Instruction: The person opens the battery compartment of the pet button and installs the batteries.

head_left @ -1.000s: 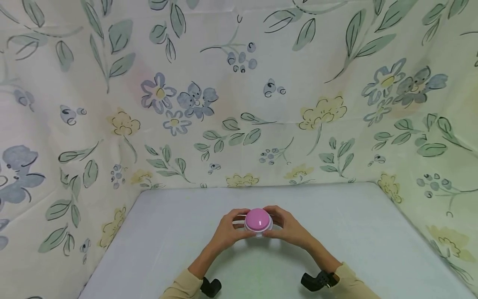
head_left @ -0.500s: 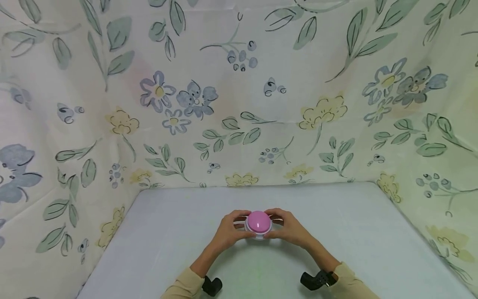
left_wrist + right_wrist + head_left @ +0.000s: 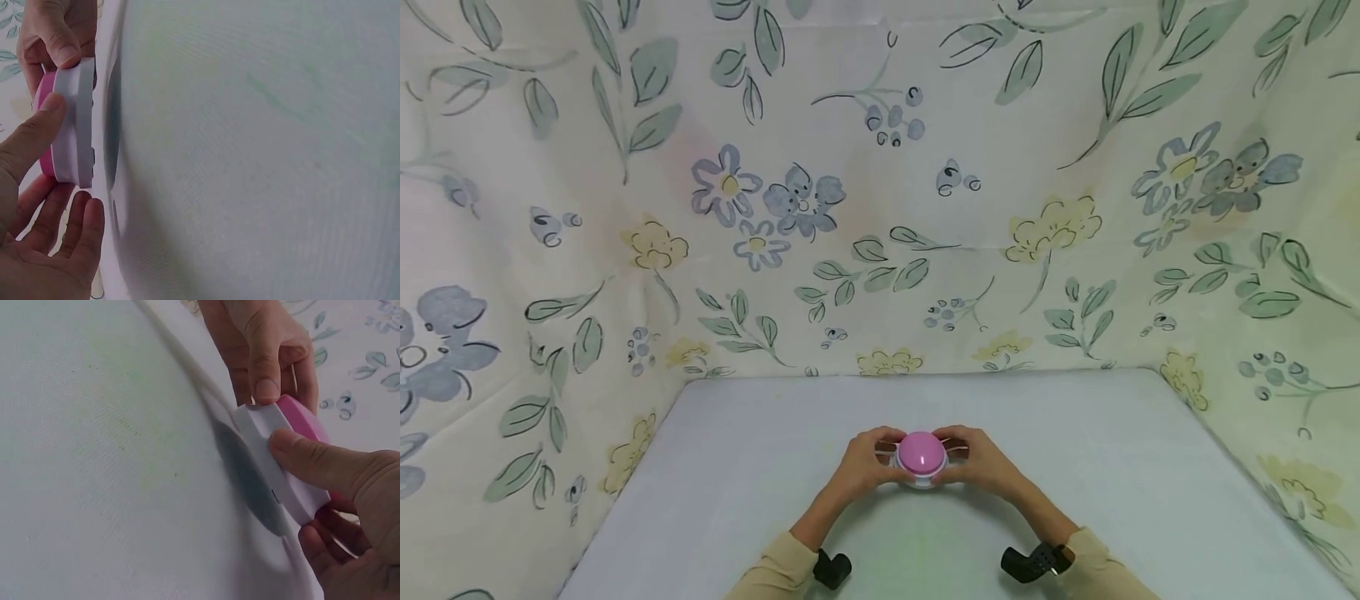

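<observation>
Between both hands is a round push button (image 3: 922, 452) with a glossy pink dome on a white base, pink side up. My left hand (image 3: 862, 463) grips its left side, thumb on the near rim and fingers behind. From the right, my right hand (image 3: 987, 463) holds it the same way. In the left wrist view, the button (image 3: 75, 125) shows its white side wall and small feet underneath. A narrow gap and a shadow separate the button (image 3: 281, 456) from the tabletop in the right wrist view. The far fingertips are partly hidden behind it.
A white table (image 3: 760, 433) spreads under the hands, with faint greenish smudges. Floral cloth (image 3: 880, 200) hangs behind and along both sides of it. Black wrist cameras (image 3: 1036, 563) sit near the tan sleeves.
Both hands have brought the button slightly lower and nearer to me, keeping their grip throughout. The head view has shifted a little.
</observation>
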Motion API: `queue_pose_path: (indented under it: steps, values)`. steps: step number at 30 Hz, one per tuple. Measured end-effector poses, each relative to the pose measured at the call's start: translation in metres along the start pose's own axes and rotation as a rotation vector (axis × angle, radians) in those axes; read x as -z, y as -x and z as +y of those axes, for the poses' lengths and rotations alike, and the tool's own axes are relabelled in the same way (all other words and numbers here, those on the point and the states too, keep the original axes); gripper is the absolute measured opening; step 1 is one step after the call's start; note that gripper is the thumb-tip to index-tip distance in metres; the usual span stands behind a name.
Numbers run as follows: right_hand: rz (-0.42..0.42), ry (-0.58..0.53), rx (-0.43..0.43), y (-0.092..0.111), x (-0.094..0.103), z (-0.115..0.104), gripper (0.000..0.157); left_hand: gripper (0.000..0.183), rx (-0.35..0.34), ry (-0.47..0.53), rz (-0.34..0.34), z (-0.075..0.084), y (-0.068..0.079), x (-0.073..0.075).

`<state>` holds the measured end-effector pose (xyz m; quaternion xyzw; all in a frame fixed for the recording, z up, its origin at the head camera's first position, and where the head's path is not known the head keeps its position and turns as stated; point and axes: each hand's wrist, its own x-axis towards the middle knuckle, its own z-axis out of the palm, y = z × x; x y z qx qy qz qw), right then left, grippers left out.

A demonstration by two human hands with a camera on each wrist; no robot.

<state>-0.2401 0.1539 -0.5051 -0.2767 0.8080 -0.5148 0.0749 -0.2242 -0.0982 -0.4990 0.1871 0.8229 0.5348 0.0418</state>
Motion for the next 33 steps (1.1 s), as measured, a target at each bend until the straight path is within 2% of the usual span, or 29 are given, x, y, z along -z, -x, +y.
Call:
queue_pose_path:
  steps: [9, 22, 25, 30, 33]
  values:
    - [0.003, 0.046, 0.007, -0.004, -0.001, 0.006, 0.062, 0.058, 0.013, -0.049, -0.017, -0.001, -0.007, -0.003]
    - [0.043, 0.076, -0.002, -0.005, -0.010, 0.005, 0.063, 0.059, 0.001, -0.070, -0.032, -0.004, -0.006, 0.001]
    - [0.027, 0.064, -0.013, -0.004, -0.010, 0.005, 0.064, 0.060, -0.001, -0.064, -0.052, -0.004, -0.004, 0.002]
    - [-0.035, 0.005, -0.051, 0.000, 0.003, 0.002, 0.067, 0.066, 0.014, -0.072, -0.084, -0.005, 0.003, 0.014]
    - [0.002, 0.037, -0.055, 0.008, 0.019, 0.002, 0.064, 0.066, 0.013, -0.126, -0.081, -0.005, 0.012, 0.031]
